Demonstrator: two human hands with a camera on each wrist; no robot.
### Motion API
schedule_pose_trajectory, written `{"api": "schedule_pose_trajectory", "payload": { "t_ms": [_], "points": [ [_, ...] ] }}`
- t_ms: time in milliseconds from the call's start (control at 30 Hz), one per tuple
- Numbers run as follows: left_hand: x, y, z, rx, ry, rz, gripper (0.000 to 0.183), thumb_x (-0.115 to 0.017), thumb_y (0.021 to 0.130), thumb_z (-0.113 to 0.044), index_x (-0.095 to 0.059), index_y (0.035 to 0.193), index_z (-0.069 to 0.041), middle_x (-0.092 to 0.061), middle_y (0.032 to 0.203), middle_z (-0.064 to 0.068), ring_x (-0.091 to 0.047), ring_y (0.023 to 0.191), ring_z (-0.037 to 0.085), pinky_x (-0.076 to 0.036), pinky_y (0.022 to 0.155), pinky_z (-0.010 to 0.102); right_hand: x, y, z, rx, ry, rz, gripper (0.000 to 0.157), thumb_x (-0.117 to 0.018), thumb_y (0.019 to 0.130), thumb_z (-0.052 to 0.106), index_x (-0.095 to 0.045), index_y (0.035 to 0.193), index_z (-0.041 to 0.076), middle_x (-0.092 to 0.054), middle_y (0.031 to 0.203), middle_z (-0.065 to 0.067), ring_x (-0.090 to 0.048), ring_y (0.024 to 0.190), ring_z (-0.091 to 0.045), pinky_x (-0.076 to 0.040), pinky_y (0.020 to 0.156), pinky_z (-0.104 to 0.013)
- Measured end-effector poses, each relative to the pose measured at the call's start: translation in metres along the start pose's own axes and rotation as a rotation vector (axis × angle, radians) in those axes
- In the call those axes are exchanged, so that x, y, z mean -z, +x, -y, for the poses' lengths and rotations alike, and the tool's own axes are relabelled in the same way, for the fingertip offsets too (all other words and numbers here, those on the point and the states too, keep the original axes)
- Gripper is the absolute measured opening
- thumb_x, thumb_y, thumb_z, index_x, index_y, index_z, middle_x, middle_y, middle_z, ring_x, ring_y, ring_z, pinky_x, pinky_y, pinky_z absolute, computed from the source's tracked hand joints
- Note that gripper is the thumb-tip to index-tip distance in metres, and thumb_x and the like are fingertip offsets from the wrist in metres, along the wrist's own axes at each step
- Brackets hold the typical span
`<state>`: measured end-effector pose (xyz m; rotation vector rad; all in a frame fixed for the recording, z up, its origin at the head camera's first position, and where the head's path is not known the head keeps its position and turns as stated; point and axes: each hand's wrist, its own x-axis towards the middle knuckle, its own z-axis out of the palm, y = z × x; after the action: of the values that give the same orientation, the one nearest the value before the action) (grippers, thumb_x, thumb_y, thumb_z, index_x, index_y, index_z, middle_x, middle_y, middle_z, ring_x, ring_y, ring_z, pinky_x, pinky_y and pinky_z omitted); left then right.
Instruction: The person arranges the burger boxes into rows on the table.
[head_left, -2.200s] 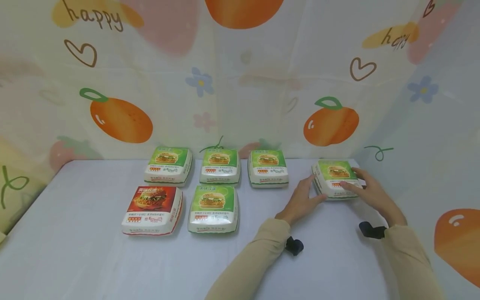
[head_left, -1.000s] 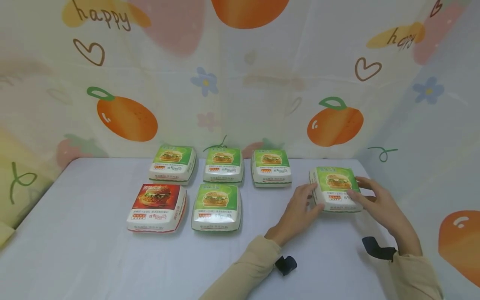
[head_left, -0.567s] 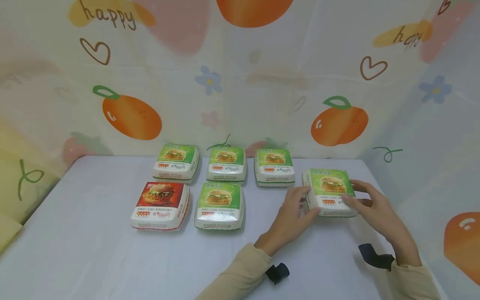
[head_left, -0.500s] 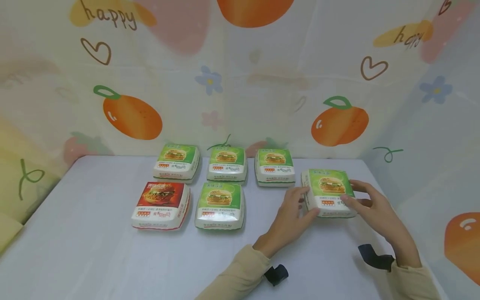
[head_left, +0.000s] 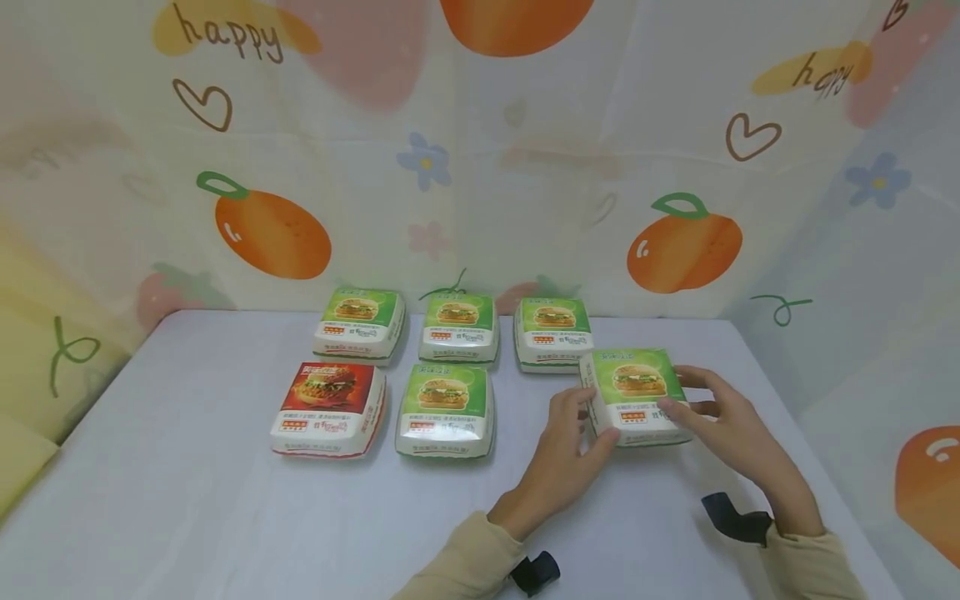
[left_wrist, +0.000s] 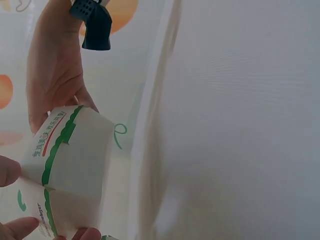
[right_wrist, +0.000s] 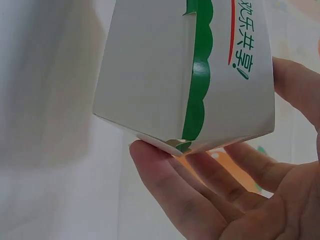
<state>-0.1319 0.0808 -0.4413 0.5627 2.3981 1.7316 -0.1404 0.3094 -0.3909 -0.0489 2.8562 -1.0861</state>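
Observation:
Between my two hands is a green and white burger box [head_left: 637, 392], lid up, at the right of the table in the head view. My left hand [head_left: 551, 454] holds its left side, thumb near the front corner. On the opposite side, my right hand [head_left: 738, 433] grips it with the thumb on top and the fingers around the edge. The right wrist view shows fingers [right_wrist: 180, 190] touching the lower edge of the burger box [right_wrist: 145, 70]. Space shows between the box [left_wrist: 80, 160] and the white cloth in the left wrist view, so it is lifted.
A red and white burger box [head_left: 330, 408] and a green one [head_left: 444, 408] form a front row at left. Three more green boxes stand behind, the rightmost [head_left: 553, 333] close behind the held one. A patterned curtain [head_left: 525, 208] borders the white table [head_left: 187, 500].
Both hands have brought the burger box from the back right toward the front and left, off the table. My left hand has closed in on its left side. The other boxes keep their places.

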Motion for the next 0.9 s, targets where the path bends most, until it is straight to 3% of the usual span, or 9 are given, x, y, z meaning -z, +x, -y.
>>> {"api": "schedule_pose_trajectory", "payload": {
  "t_ms": [333, 567, 700, 900],
  "points": [
    [0.0, -0.015, 0.008, 0.056, 0.004, -0.082, 0.055, -0.044, 0.103, -0.036, -0.029, 0.149, -0.011, -0.031, 0.151, 0.007, -0.047, 0.127, 0.021, -0.045, 0.105, 0.039, -0.015, 0.004, 0.011, 0.017, 0.014, 0.043, 0.073, -0.063, 0.095, 0.046, -0.036, 0.149, 0.005, -0.043, 0.147, -0.028, -0.057, 0.116, -0.048, -0.058, 0.08, -0.047],
    [0.0, -0.022, 0.013, 0.09, 0.049, -0.148, 0.058, -0.045, 0.101, -0.033, -0.029, 0.149, -0.005, -0.031, 0.152, 0.011, -0.036, 0.142, 0.023, -0.032, 0.119, 0.045, -0.029, 0.005, 0.015, 0.03, 0.026, 0.063, 0.075, -0.065, 0.093, 0.047, -0.036, 0.148, 0.004, -0.044, 0.146, -0.026, -0.06, 0.115, -0.043, -0.058, 0.079, -0.043],
    [0.001, -0.023, 0.015, 0.099, 0.062, -0.183, 0.056, -0.046, 0.1, -0.027, -0.029, 0.148, -0.002, -0.032, 0.151, 0.014, -0.032, 0.145, 0.026, -0.028, 0.121, 0.048, -0.037, 0.005, 0.015, 0.057, 0.048, 0.078, 0.076, -0.067, 0.092, 0.045, -0.036, 0.147, 0.003, -0.044, 0.145, -0.026, -0.061, 0.113, -0.041, -0.059, 0.082, -0.043],
    [0.001, -0.024, 0.018, 0.158, 0.075, -0.217, 0.057, -0.046, 0.1, -0.025, -0.026, 0.147, 0.0, -0.031, 0.15, 0.016, -0.032, 0.142, 0.026, -0.03, 0.118, 0.05, -0.048, 0.005, 0.013, 0.109, 0.085, 0.147, 0.088, -0.077, 0.085, 0.042, -0.031, 0.15, 0.005, -0.038, 0.147, -0.024, -0.058, 0.118, -0.04, -0.059, 0.089, -0.042]
  ]
}}
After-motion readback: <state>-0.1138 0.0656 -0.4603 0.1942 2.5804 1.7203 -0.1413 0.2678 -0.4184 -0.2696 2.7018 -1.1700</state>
